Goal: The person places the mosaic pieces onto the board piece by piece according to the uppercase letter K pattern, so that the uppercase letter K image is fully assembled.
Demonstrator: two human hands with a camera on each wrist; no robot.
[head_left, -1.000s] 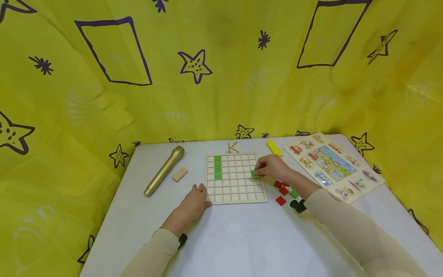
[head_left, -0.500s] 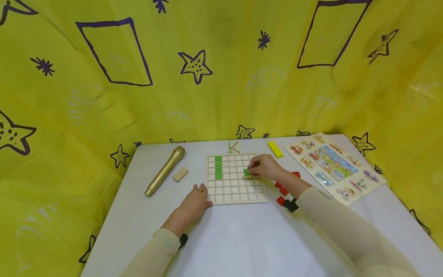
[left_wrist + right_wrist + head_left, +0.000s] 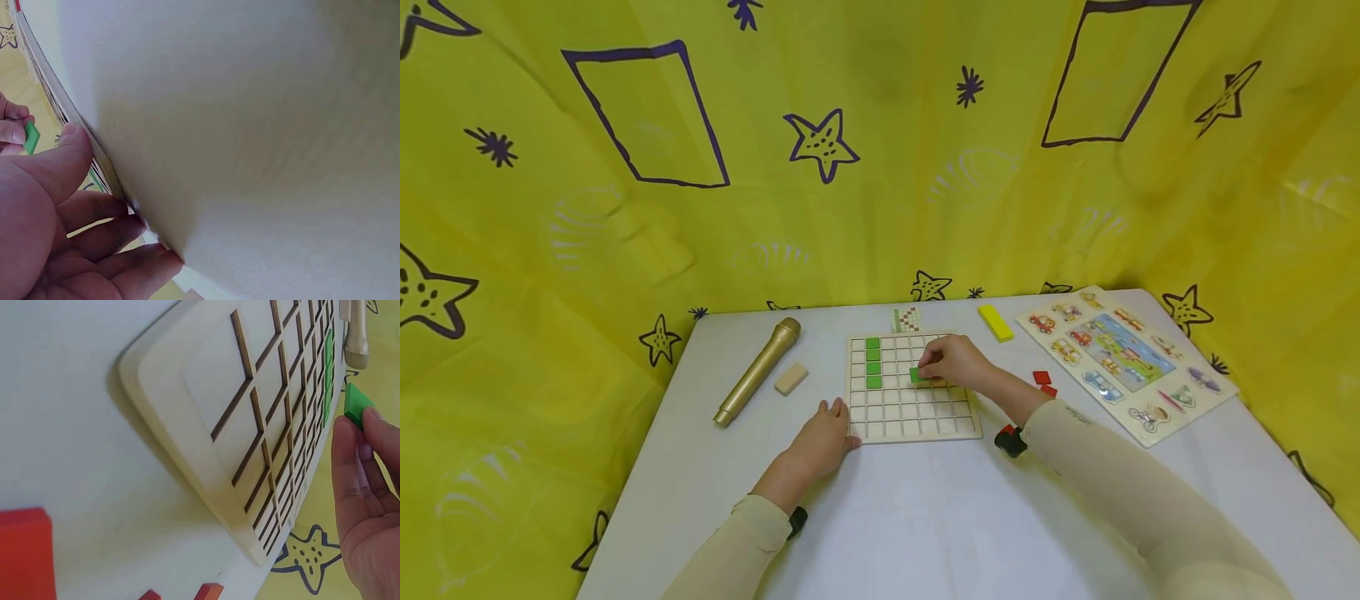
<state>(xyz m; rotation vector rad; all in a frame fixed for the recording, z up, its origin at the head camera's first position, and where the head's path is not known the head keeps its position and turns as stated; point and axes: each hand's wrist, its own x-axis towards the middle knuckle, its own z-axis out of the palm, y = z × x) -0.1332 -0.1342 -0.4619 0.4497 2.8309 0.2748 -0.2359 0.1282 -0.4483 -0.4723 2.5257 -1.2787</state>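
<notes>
My right hand point(image 3: 958, 362) pinches a small green square tile point(image 3: 914, 375) between thumb and fingertips, over the middle of a wooden grid board point(image 3: 917, 439). The right wrist view shows the same tile point(image 3: 357, 403) tilted, its face exposed beyond the fingertips. Several green tiles point(image 3: 873, 367) form a vertical line in the board's second column from the left. My left hand point(image 3: 816, 437) rests at the front left corner of the board, fingers along the left edge and thumb at the front edge. In the left wrist view those extended fingers point(image 3: 144, 269) touch the table beside the board.
Red tiles point(image 3: 1042, 377) lie right of the board, some hidden by the right forearm. A patterned card point(image 3: 906, 319) and yellow block point(image 3: 996, 322) sit behind it. Leftward are a plain wooden block point(image 3: 791, 378) and gold microphone point(image 3: 756, 371); a vehicle picture puzzle point(image 3: 1123, 358) lies far right.
My right hand has carried the green tile leftward from the board's right side to its middle. My left hand has stayed at the corner.
</notes>
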